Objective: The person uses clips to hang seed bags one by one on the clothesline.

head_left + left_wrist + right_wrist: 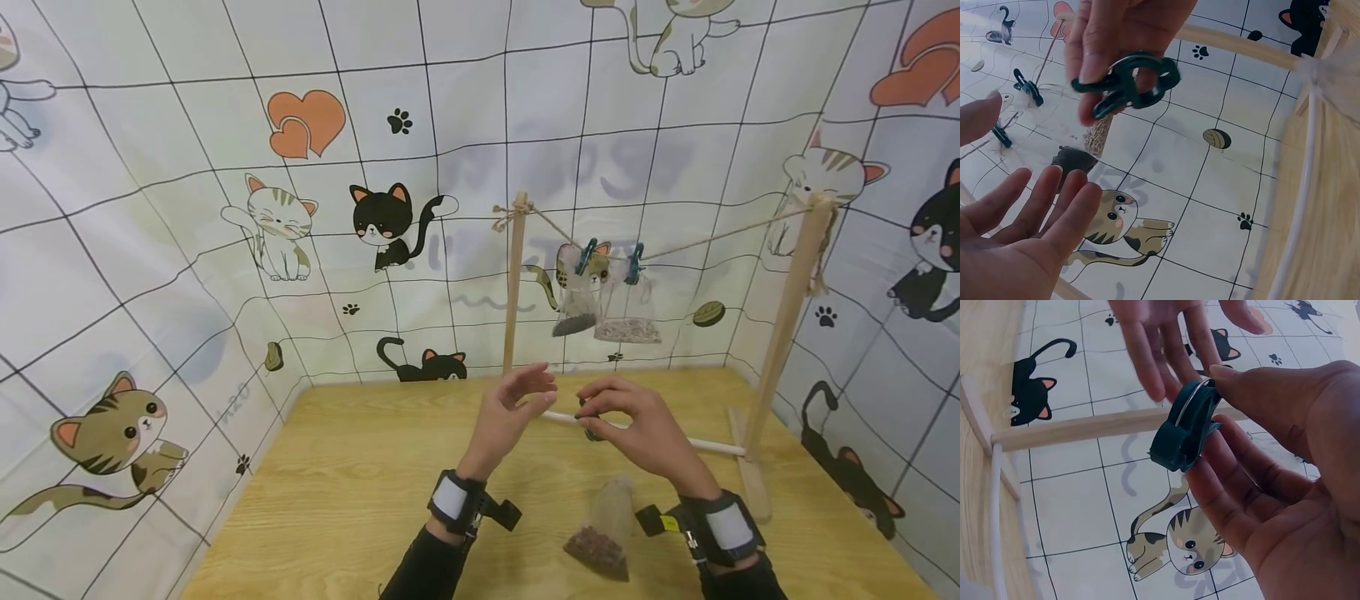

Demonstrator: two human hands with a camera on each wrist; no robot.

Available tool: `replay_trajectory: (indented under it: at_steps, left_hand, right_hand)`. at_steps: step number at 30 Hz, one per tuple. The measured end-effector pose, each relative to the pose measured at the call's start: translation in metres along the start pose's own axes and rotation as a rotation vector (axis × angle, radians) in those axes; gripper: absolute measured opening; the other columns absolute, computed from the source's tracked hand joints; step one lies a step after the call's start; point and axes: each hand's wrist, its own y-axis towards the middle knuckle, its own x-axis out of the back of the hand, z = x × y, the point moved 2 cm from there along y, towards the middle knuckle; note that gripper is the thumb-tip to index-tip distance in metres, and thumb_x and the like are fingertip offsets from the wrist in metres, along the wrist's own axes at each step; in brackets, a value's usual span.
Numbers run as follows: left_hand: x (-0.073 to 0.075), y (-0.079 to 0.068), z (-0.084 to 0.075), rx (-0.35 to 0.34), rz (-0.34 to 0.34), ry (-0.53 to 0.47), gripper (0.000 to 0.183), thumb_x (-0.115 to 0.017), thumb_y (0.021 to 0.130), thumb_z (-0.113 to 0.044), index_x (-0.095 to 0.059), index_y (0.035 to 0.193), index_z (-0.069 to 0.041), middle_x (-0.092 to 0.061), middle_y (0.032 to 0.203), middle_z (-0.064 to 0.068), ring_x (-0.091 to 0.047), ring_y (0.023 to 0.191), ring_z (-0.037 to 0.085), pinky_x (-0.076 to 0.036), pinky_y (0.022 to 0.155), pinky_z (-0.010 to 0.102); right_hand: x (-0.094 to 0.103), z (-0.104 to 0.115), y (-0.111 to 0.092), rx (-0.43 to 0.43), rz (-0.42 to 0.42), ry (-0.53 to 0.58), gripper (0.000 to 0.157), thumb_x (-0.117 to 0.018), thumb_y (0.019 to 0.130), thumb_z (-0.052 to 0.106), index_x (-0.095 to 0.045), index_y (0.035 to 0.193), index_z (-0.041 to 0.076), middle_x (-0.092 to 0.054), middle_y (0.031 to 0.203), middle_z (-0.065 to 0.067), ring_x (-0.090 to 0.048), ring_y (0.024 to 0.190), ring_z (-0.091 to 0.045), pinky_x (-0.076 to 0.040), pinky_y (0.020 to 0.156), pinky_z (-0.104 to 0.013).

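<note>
My right hand (637,423) pinches a dark green clothespin (1169,450) with a metal spring between thumb and fingers, above the table. In the left wrist view the same clothespin shows side on, its ring-shaped jaws pointing away from the fingertips. Facing it, my left hand (506,417) is raised with fingers loosely spread and holds nothing. Below the right hand, a clear plastic bag (597,548) with reddish-brown bits in its bottom lies on the table.
A wooden stand has a left post (514,292), a right post (791,308) and a white bottom bar (716,447). From its rope (720,234), green clothespins (634,262) hang a bag of dark grains (574,323) and a bag of pale bits (628,330). Cat-print cloth surrounds the wooden table (337,483).
</note>
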Motion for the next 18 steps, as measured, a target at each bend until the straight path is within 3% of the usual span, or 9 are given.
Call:
replay_trajectory:
  at_steps: [8,18]
  left_hand:
    - [-0.009,-0.009,0.007,0.035,0.061,-0.052,0.050,-0.067,0.095,-0.017,-0.054,0.142,-0.005,-0.060,0.128,0.021,-0.057,0.118,0.035,-0.053,0.094,0.038]
    - [-0.012,-0.015,0.004,0.023,0.059,-0.031,0.044,-0.064,0.096,-0.011,-0.056,0.137,0.003,-0.062,0.126,0.020,-0.058,0.116,0.031,-0.053,0.094,0.039]
  right_hand:
    - [-0.006,0.007,0.005,-0.025,-0.008,0.063,0.010,-0.077,0.085,0.018,-0.077,0.095,0.020,-0.068,0.116,-0.001,-0.063,0.105,-0.012,-0.057,0.084,-0.039]
    - [-0.016,0.011,0.007,0.004,-0.021,0.136,0.012,-0.074,0.087,0.014,-0.077,0.097,0.020,-0.068,0.117,-0.002,-0.064,0.107,-0.014,-0.055,0.087,-0.028]
